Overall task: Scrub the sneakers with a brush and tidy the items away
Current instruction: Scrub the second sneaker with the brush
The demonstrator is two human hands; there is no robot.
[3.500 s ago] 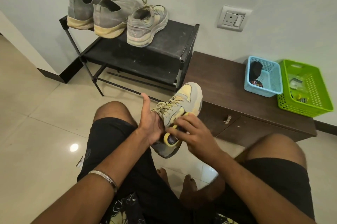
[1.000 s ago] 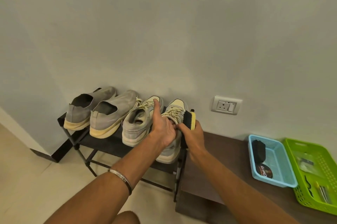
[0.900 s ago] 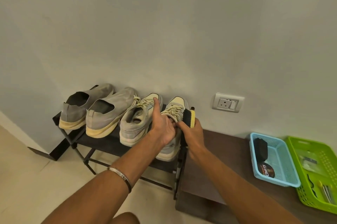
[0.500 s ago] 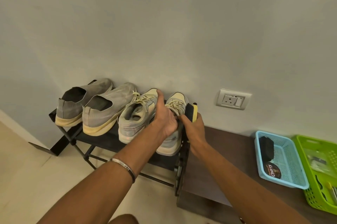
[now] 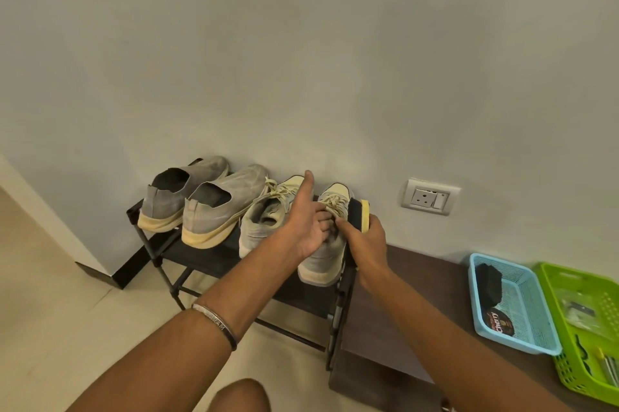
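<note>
Setting the sneaker (image 5: 323, 252) back on the rack (image 5: 214, 259), the left hand (image 5: 306, 227) loosens with its thumb raised, while the right hand (image 5: 366, 245) still grips the brush (image 5: 360, 215), so tidying remains.

A black shoe rack (image 5: 214, 257) is carrying four grey sneakers (image 5: 214, 210) while the brown bench (image 5: 418, 291) is bearing two baskets (image 5: 522, 338).
</note>
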